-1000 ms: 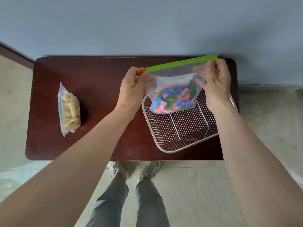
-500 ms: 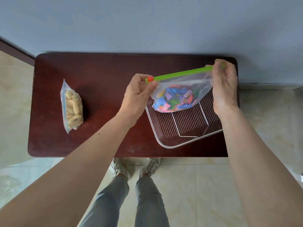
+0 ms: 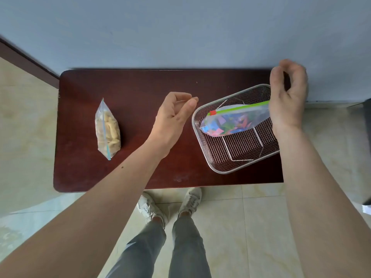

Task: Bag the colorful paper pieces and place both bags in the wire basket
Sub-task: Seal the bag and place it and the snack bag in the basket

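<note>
I see the bag of colorful paper pieces [image 3: 233,122] lying in the wire basket [image 3: 244,157] on the dark surface [image 3: 140,87]. My left hand [image 3: 172,119] and right hand [image 3: 287,101] hover empty, fingers loosely curled. The second bag [image 3: 107,130] lies well apart on the left.

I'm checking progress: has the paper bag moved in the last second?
Yes. The paper bag went down from above the basket into its far end.
</note>
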A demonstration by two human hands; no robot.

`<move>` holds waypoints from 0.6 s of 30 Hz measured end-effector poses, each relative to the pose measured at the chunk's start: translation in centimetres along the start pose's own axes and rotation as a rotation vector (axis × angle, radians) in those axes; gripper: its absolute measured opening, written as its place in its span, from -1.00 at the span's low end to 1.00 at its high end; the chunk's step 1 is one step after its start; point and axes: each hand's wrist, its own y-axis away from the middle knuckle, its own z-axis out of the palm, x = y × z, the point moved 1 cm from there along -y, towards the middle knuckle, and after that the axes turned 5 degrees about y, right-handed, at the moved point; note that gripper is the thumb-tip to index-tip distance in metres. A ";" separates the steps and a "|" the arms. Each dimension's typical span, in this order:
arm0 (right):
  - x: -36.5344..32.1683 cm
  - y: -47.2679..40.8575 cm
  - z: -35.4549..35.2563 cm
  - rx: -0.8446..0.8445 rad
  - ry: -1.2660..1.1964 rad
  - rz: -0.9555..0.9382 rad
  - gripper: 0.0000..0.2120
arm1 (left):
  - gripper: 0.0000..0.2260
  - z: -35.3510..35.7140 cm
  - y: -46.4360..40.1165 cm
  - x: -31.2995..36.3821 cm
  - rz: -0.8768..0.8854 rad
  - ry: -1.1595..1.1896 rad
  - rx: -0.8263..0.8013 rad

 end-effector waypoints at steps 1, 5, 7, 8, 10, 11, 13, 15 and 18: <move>-1.1 0.5 0.4 0.019 0.017 -0.044 -0.64 | -0.75 -1.0 0.3 0.0 0.001 -0.005 0.016; -5.6 3.1 2.6 -0.004 0.032 -0.156 -0.66 | -0.78 -4.1 1.5 -0.5 0.002 0.012 0.077; -7.8 4.5 4.0 -0.038 0.005 -0.181 -0.68 | -0.84 -5.6 2.3 -0.9 0.008 0.036 0.134; -9.0 5.3 5.0 -0.057 -0.011 -0.192 -0.69 | -0.87 -6.6 2.7 -1.1 0.015 0.047 0.175; -11.1 6.9 7.2 -0.121 -0.052 -0.196 -0.73 | -0.89 -8.3 3.4 -1.7 0.023 0.051 0.259; -12.1 7.7 8.3 -0.174 -0.089 -0.180 -0.76 | -0.87 -9.1 3.8 -2.0 0.018 0.047 0.304; -13.5 9.6 10.9 -0.320 -0.195 -0.126 -0.84 | -0.84 -10.6 4.5 -2.8 -0.003 0.030 0.419; -14.4 11.3 13.8 -0.466 -0.252 -0.081 -0.87 | -0.82 -12.0 5.1 -3.6 -0.039 -0.026 0.552; -14.5 13.4 17.7 -0.652 -0.211 0.018 -0.79 | -0.73 -13.5 5.7 -5.0 -0.119 -0.151 0.674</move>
